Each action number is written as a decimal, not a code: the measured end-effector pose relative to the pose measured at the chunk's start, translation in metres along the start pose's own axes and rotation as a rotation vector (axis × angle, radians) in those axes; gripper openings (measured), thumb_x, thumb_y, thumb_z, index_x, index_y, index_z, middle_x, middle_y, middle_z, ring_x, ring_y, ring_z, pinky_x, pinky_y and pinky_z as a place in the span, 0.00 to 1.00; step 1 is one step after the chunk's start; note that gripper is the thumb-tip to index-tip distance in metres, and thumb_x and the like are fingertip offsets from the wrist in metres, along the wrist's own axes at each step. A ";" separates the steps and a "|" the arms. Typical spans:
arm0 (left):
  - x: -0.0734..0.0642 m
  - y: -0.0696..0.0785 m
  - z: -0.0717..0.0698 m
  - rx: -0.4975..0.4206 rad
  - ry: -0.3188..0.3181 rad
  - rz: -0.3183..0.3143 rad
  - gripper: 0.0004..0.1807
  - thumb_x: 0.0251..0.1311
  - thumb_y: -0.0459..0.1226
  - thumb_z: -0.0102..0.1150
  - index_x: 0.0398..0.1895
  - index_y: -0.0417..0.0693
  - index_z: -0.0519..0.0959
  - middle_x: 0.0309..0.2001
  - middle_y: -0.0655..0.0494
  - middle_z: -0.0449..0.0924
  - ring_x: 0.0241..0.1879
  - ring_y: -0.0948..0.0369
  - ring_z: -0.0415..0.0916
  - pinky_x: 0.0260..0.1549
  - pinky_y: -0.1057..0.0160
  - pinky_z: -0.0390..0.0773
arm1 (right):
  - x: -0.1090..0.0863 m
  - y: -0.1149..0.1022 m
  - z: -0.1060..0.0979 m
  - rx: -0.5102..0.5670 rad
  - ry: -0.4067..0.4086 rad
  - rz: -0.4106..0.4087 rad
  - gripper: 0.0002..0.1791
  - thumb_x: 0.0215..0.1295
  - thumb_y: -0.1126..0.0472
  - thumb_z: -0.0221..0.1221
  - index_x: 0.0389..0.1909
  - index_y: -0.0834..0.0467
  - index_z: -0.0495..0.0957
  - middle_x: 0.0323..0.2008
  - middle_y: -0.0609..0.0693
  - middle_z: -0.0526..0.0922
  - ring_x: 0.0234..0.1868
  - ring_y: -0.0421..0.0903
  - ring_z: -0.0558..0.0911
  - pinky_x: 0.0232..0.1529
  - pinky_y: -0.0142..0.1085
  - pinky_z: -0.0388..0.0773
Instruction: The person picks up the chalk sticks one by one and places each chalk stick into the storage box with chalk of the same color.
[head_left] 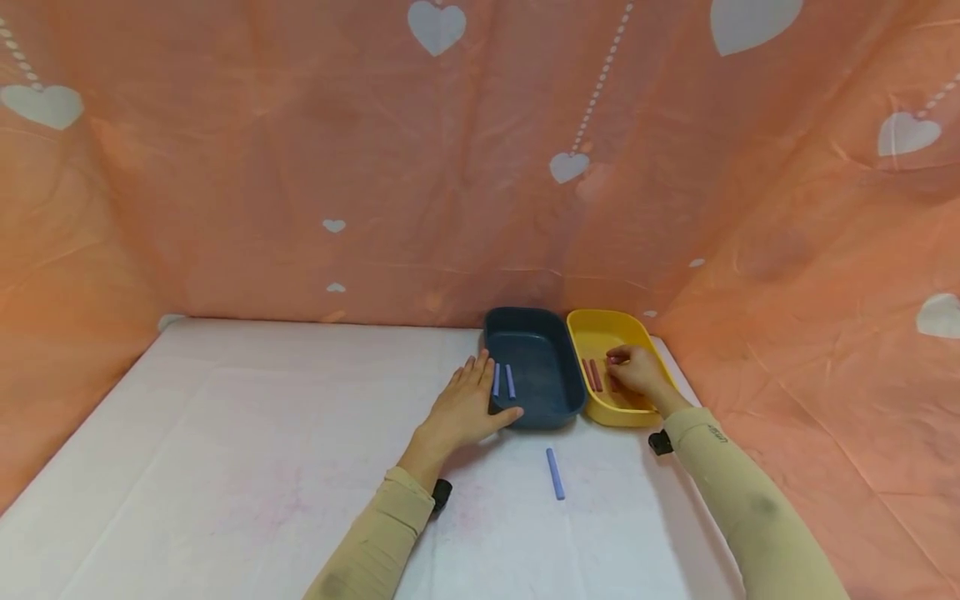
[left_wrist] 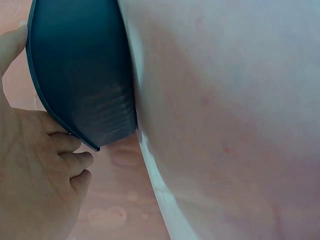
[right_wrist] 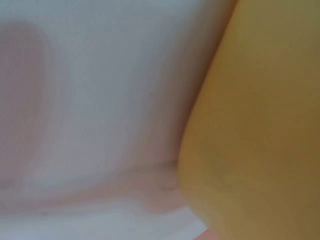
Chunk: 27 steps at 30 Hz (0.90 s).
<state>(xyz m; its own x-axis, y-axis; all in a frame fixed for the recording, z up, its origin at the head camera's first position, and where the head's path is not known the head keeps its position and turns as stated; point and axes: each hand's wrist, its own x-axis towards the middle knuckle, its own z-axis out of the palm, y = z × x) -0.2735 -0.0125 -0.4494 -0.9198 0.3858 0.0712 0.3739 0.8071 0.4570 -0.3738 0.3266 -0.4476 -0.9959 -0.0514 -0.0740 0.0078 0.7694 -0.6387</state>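
Observation:
My left hand (head_left: pixel 465 407) lies against the near left of a dark blue tray (head_left: pixel 536 417), fingers straight and thumb spread along its rim. The left wrist view shows that hand touching the tray's edge. Two blue-violet chalk sticks (head_left: pixel 511 382) lie inside that tray. Over the yellow tray (head_left: pixel 626 417), my right hand (head_left: pixel 636 369) pinches a red chalk stick (head_left: pixel 613 361), mostly hidden by the fingers. Just left of it, red chalk sticks (head_left: pixel 596 375) lie on the tray floor. In the right wrist view only the yellow tray's outer wall (right_wrist: pixel 255 125) shows, blurred, without the hand.
One blue-violet chalk stick (head_left: pixel 555 473) lies on the white tablecloth (head_left: pixel 225 433) in front of the trays. The trays stand side by side near an orange curtain (head_left: pixel 420 208) with white hearts, which rises behind and at both sides. Pink smudges mark the cloth.

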 end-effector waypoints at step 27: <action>0.002 0.001 0.001 0.012 -0.011 -0.009 0.56 0.69 0.66 0.54 0.83 0.35 0.48 0.84 0.42 0.40 0.83 0.45 0.41 0.80 0.48 0.46 | -0.013 -0.001 -0.007 -0.052 0.031 -0.020 0.20 0.72 0.65 0.61 0.60 0.72 0.76 0.50 0.67 0.81 0.47 0.59 0.80 0.44 0.35 0.76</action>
<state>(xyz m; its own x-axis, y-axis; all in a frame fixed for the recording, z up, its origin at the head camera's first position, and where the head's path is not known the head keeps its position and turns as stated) -0.2746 -0.0110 -0.4495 -0.9217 0.3835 0.0577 0.3674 0.8158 0.4466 -0.3619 0.3311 -0.4405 -0.9981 -0.0480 -0.0373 -0.0161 0.8007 -0.5988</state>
